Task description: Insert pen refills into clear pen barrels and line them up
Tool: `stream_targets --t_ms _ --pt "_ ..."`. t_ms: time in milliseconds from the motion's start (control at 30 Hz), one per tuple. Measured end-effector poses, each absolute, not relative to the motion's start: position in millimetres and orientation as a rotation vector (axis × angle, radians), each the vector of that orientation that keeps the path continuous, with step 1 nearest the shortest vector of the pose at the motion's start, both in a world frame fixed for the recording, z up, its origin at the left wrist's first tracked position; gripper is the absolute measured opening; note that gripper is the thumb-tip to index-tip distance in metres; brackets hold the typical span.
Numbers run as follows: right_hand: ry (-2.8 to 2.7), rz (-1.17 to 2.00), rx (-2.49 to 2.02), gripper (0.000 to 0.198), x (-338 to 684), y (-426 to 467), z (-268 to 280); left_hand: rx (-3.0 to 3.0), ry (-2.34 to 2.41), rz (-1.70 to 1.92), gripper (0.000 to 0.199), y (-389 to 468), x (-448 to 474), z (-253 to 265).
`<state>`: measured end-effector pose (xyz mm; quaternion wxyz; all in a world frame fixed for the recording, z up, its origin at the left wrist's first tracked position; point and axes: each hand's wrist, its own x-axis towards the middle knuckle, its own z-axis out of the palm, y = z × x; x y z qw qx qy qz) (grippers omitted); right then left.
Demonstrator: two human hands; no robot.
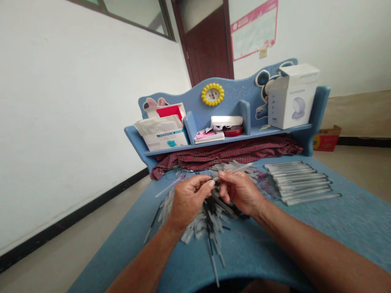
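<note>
Over the middle of the blue desk [244, 260], my left hand [191, 199] and my right hand [240, 189] meet fingertip to fingertip. My right thumb and fingers pinch a thin clear tube [241, 167] that slants up to the right. A small dark end lies at my left fingertips, mostly covered by them, and I cannot tell whether it is joined to the tube. Beneath the hands spreads a loose heap of frosted clear sleeves [192, 232] and thin black sticks [210, 228] resembling pen refills. To the right lies a neat row of black-tipped clear tubes [301, 181].
Behind the heap, a red checked cloth [232, 152] is bunched under a blue shelf [259, 132]. On the shelf stand a mask box [168, 140], a stack of papers [209, 137] and a white carton [293, 97]. A white wall [76, 101] is at left.
</note>
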<state>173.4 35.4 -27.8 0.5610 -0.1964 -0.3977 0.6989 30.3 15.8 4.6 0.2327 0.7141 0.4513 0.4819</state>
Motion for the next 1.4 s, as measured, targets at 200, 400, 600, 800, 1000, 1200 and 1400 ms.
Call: stream_targets --t_ms 200,400,600,800,1000,1200,1400 --pt "-0.969 1.633 -0.471 0.034 173.1 36.1 -29.7 1.945 1.269 1.32 0.015 14.6 29.7 5.0" --pt "-0.956 1.616 -0.486 0.032 172.6 35.0 -28.0 2.059 1.331 1.404 0.012 12.6 30.5 3.0" --pt "-0.962 1.63 -0.486 0.031 172.4 36.0 -28.6 2.17 1.329 1.386 0.013 11.9 28.7 1.3" --pt "-0.96 1.633 -0.489 0.03 173.3 37.9 -31.5 2.557 1.292 1.433 0.011 12.1 27.7 1.1" --pt "-0.966 1.632 -0.5 0.031 173.5 38.0 -31.0 2.299 1.291 1.381 0.017 12.2 28.9 1.7" --pt "-0.956 1.644 -0.502 0.032 173.1 38.5 -31.6 2.021 1.28 1.251 0.015 13.6 29.5 5.8" --pt "-0.968 1.644 -0.508 0.033 173.7 39.3 -32.3 2.03 1.28 1.356 0.013 15.2 30.2 1.4"
